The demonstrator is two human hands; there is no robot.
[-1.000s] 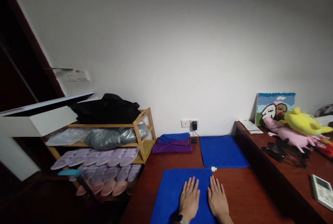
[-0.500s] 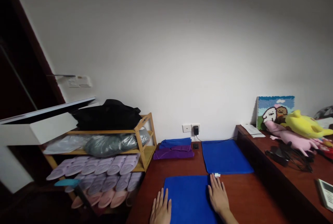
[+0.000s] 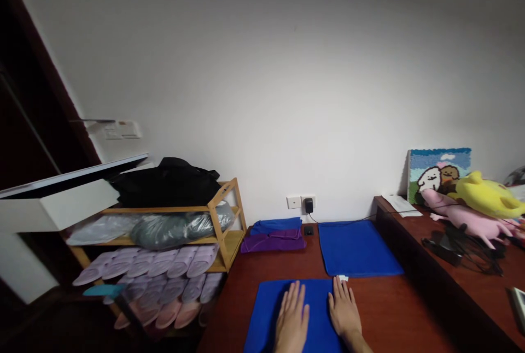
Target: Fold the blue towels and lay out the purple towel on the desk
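Observation:
A blue cloth lies flat on the reddish-brown desk in front of me. My left hand is over the middle of this cloth, fingers stretched forward; whether the palm presses on it I cannot tell. On the cloth's right edge rests my right hand, flat with fingers extended, its fingertips close to a small white tag. Farther back, a second blue cloth is spread by the wall. To its left sit a folded blue cloth and a folded purple cloth.
A wooden rack with several slippers and a black bag stands left. Behind the desk a charger is plugged in, its cable running right. Plush toys and a dog picture occupy the raised surface on the right.
My left hand has moved right, from the near cloth's left edge to over its middle. My right hand stays at the right edge. The view has shifted slightly.

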